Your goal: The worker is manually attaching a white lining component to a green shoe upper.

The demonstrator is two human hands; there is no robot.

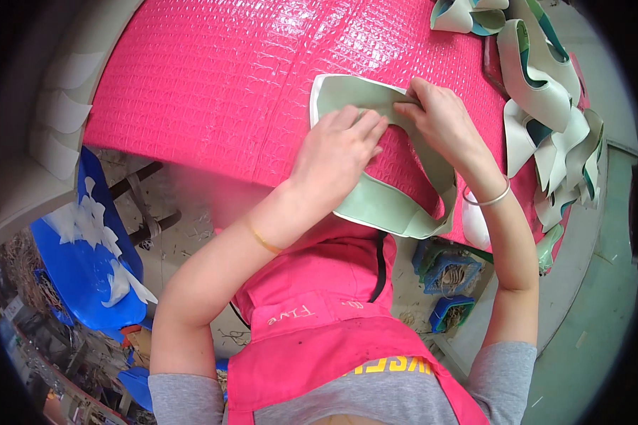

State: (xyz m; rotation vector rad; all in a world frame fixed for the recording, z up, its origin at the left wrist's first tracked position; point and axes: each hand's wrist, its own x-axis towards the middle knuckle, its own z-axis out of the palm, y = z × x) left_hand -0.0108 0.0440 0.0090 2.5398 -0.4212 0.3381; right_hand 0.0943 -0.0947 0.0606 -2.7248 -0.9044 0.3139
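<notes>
The pale green strip [393, 205] lay on the pink-covered desk [213, 92], curved round into an open loop with its near bend hanging over the desk's front edge. The left hand [337, 152] rested flat on the strip's upper left part, fingers [365, 124] extended and pressing down rather than closed about anything. The right hand [443, 117] met it from the other side, fingers [407, 108] pinched on the strip's top edge where the material folded. Whether the thumb sat under the fold could not be told.

Judged from its drape, the strip was light, thin and pliable, holding a soft curve without creasing; its surface looked smooth and possibly slick. It would be best taken at the edges or at the fold, not mid-span, where it would sag.

A pile of similar strips [546, 106] lay at the desk's right end.
</notes>
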